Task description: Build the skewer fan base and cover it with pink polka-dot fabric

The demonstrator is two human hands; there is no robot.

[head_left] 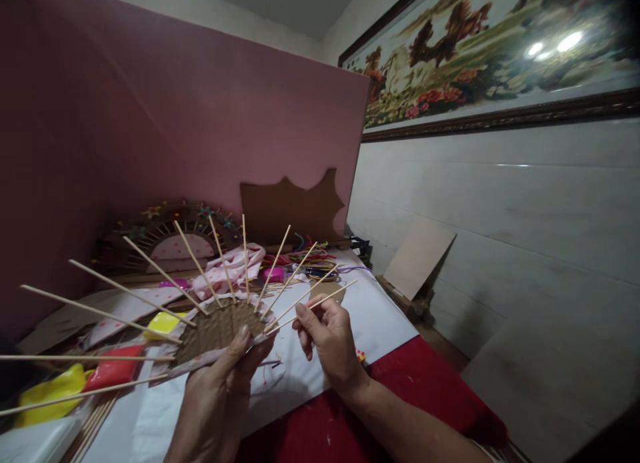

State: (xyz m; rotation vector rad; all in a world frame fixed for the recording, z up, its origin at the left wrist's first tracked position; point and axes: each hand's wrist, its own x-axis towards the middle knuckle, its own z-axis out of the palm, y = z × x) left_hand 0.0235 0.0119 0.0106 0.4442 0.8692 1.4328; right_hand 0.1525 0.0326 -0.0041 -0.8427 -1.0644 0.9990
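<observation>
My left hand (pixel 225 376) grips the lower edge of a half-round cardboard piece (pixel 217 333), thumb on its bare brown face. Pale pink cloth wraps its rim, and several thin wooden sticks (pixel 245 256) fan outward from it. Between the thumb and fingers of my right hand (pixel 325 333) is the stick (pixel 343 287) at the right end of the fan. Its inner end meets the cardboard's right corner; whether it is fixed there I cannot tell.
Behind stands a finished-looking decorated fan (pixel 183 246), near crumpled pink cloth (pixel 235 266) and a cut cardboard sheet (pixel 290 206). Yellow (pixel 55 393) and red packets (pixel 114 366) lie at left. White paper (pixel 385 316) covers part of a red surface (pixel 425 389); a board (pixel 419 256) leans at the wall.
</observation>
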